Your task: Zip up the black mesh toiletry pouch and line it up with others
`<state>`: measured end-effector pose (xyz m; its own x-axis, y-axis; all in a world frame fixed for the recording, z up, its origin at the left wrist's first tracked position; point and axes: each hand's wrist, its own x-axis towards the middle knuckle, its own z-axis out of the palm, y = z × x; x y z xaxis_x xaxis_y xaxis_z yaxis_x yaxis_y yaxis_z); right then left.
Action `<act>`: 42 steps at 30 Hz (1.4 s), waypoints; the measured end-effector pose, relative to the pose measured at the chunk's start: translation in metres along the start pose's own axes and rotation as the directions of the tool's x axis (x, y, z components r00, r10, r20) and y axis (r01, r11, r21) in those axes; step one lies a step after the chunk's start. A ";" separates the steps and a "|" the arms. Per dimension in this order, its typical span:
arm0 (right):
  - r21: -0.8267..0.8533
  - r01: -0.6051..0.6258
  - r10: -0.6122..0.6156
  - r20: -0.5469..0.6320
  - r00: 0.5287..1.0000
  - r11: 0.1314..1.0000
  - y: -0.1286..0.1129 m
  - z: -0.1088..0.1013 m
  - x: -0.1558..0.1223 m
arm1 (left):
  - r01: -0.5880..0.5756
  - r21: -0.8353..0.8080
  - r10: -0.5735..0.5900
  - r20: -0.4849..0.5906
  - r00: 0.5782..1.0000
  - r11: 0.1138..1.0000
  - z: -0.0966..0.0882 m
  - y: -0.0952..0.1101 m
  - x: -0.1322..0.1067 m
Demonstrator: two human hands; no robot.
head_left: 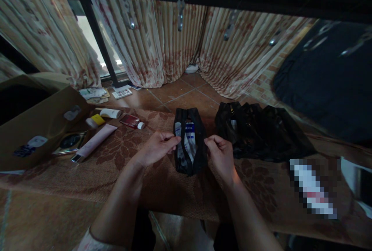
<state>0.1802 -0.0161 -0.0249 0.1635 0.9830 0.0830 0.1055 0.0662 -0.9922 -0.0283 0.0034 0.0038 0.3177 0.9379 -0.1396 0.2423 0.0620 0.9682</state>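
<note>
A small black zippered pouch (199, 154) stands on the cloth in front of me with its top spread apart. Inside it lies a white and blue packet or tube (190, 142), whose exact kind I cannot make out. My left hand (158, 146) pinches the pouch's left edge between thumb and fingers. On the opposite edge, my right hand (221, 152) has the same sort of pinch. Several more black pouches (250, 131) stand in a row just beyond my right hand.
Left of the pouch lie a pink tube (97, 140), a white tube (110, 113), a red bottle with a white cap (130, 121) and a yellow-labelled item (95, 121). A cardboard box (52, 119) stands far left. A blurred-out item (314, 189) lies right on the brown patterned cloth (122, 162).
</note>
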 end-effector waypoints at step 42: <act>0.120 -0.013 0.015 -0.022 1.000 0.993 -0.008 0.006 0.008 | -0.001 -0.032 0.001 0.016 1.000 1.000 0.000 -0.005 0.002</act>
<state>0.1752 -0.0077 -0.0169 0.1868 0.9799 0.0697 -0.0152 0.0738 -0.9972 -0.0293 0.0046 -0.0016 0.3323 0.9325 -0.1414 0.2131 0.0718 0.9744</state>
